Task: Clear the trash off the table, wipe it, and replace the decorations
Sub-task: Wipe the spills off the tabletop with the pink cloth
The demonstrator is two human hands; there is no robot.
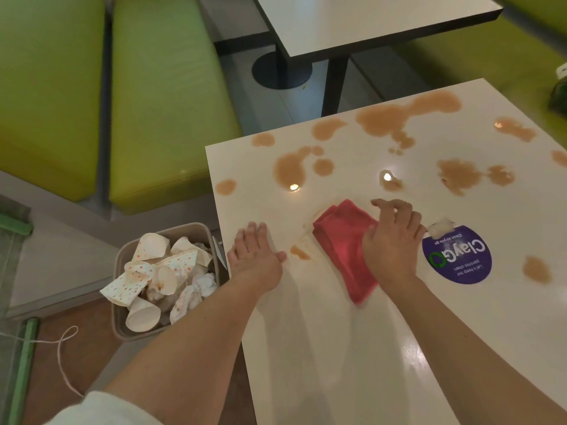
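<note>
A white table carries several brown liquid puddles across its far half. A folded red cloth lies on the table's near middle. My right hand presses on the cloth's right side, fingers loosely bent over it. My left hand rests flat on the table near its left edge, fingers straight. A small brown smear sits between the two hands. A grey bin on the floor at the table's left holds several crumpled paper cups and napkins.
A round purple sticker is on the table right of the cloth, with a small white scrap above it. Green bench seats stand to the left and a second white table behind. A white string lies on the floor.
</note>
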